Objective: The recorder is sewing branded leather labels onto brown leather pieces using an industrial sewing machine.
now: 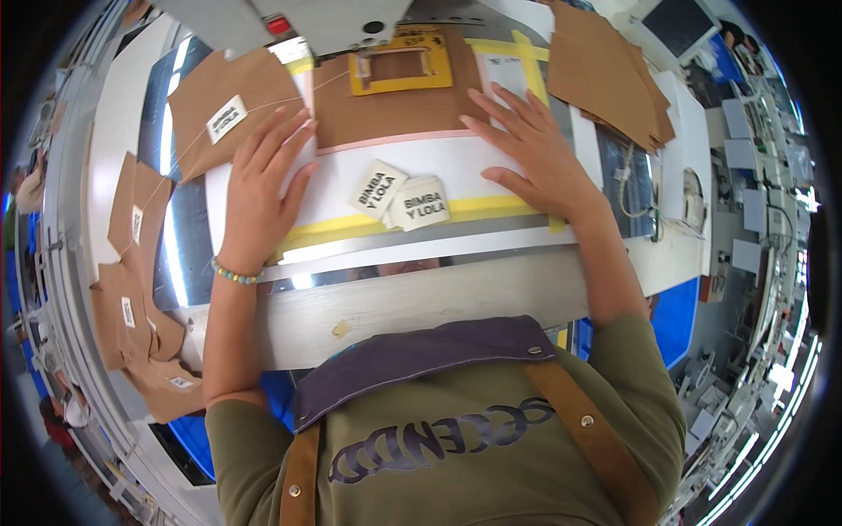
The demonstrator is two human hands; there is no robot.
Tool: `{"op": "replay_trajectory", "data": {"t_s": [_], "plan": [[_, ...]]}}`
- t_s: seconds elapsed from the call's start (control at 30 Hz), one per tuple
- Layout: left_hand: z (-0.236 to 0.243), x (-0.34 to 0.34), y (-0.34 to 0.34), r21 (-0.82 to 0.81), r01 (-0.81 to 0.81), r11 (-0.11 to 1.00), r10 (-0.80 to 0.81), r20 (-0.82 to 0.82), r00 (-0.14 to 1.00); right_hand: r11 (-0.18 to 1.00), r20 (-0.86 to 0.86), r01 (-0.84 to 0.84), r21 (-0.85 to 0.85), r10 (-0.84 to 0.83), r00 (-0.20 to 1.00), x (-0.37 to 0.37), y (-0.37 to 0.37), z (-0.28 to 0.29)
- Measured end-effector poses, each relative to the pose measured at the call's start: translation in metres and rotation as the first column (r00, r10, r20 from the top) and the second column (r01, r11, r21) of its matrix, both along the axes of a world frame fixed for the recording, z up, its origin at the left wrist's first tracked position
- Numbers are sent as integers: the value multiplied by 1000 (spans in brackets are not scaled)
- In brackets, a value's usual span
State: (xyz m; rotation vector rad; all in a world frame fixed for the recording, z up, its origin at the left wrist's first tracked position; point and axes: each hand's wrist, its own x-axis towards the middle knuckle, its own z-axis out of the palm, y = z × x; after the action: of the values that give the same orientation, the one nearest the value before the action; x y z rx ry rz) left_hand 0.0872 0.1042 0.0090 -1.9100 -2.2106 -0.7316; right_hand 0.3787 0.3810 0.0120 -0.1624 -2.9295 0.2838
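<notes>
My left hand rests at the left of the work board, fingers extended beside a brown panel. My right hand lies at the right, fingers spread over white paper with yellow tape. Between them are several white printed labels in a loose pile. A yellow frame sits on the panel under a grey machine head. A thin thread runs from the frame toward another brown piece with a white label.
Brown pieces with labels lie along the left table edge. A brown stack is at the back right, near a screen. Blue bins sit below the table. Other people appear at the far edges.
</notes>
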Motion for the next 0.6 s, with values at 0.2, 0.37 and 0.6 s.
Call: {"op": "replay_trajectory", "data": {"t_s": [0.2,0.37,0.6], "plan": [[2,6,1,-222,62,973,-66,-12,998,999,63,-19,36,17,998,2,-1,6],[1,12,4,-241,-3,971,-14,-65,998,1000,89,15,9,-16,996,-1,-2,2],[6,7,7,-213,74,974,-72,14,997,1000,26,-16,-4,17,1000,3,5,3]]}}
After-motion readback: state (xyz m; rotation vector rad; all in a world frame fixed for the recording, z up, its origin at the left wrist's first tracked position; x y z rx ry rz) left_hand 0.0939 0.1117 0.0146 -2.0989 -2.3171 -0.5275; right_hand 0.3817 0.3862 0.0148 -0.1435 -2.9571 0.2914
